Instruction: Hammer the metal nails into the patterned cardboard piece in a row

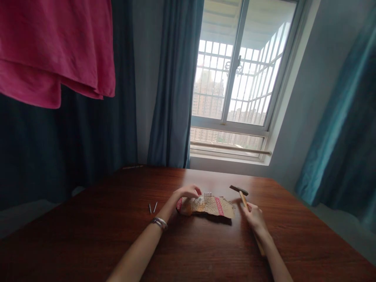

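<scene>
A small piece of wood (211, 207) with pink markings and many holes lies on the brown table (117, 243); several nails (208, 195) stand upright in it. My left hand (188, 192) curls over the wood's left end, fingertips pinched close to the standing nails. My right hand (255, 215) grips the wooden handle of a hammer (241, 194), whose dark head hangs just right of the wood, slightly above the table. A bracelet sits on my left wrist.
Two loose nails (152, 208) lie on the table left of my left arm. A window (235, 78) with blue curtains stands behind the table. Pink cloth (55, 51) hangs at the upper left.
</scene>
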Available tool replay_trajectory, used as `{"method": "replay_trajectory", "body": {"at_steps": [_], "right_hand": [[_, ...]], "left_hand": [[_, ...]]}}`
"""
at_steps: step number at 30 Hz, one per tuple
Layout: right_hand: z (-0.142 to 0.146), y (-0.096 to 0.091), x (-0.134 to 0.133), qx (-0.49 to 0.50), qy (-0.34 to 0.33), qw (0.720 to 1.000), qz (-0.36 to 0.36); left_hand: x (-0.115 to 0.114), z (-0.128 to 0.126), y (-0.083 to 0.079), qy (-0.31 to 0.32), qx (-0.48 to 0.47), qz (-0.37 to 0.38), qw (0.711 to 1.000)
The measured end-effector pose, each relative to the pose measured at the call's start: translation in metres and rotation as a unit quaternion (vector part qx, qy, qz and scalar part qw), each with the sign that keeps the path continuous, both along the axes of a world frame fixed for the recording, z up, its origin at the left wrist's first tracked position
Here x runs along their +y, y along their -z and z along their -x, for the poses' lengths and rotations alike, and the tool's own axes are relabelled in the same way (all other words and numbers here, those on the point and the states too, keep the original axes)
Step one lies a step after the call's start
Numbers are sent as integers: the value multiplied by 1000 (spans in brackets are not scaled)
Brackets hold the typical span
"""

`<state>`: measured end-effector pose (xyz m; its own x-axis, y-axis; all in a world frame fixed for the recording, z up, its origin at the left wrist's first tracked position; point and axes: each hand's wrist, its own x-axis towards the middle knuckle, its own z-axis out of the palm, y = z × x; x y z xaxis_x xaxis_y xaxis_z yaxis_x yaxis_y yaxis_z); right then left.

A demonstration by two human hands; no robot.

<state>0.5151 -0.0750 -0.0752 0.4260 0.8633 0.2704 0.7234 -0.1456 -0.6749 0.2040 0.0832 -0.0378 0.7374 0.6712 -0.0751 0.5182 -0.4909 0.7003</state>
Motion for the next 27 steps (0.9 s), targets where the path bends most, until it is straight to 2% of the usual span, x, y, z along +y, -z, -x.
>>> {"method": "replay_trajectory", "body": {"at_steps": [3, 7, 11, 17, 22, 27], "right_hand": [[-5, 5, 0, -57, 11, 997, 52], [-7, 9, 0, -87, 35, 991, 97], [-5, 8, -2, -97, 52, 988, 107], [-1, 5, -7, -150, 52, 979, 124], [0, 8, -7, -185, 70, 971, 132], [4, 7, -9, -199, 83, 963, 160]], "left_hand": [[-2, 3, 1, -2, 16, -19, 1000], [-12, 3, -3, 3, 38, -51, 998], [-18, 2, -5, -11, 61, -63, 996], [-18, 2, -3, 2, 60, -64, 996], [-21, 5, -11, -1, 51, -55, 997], [-25, 17, -23, -70, 8, -105, 992]]}}
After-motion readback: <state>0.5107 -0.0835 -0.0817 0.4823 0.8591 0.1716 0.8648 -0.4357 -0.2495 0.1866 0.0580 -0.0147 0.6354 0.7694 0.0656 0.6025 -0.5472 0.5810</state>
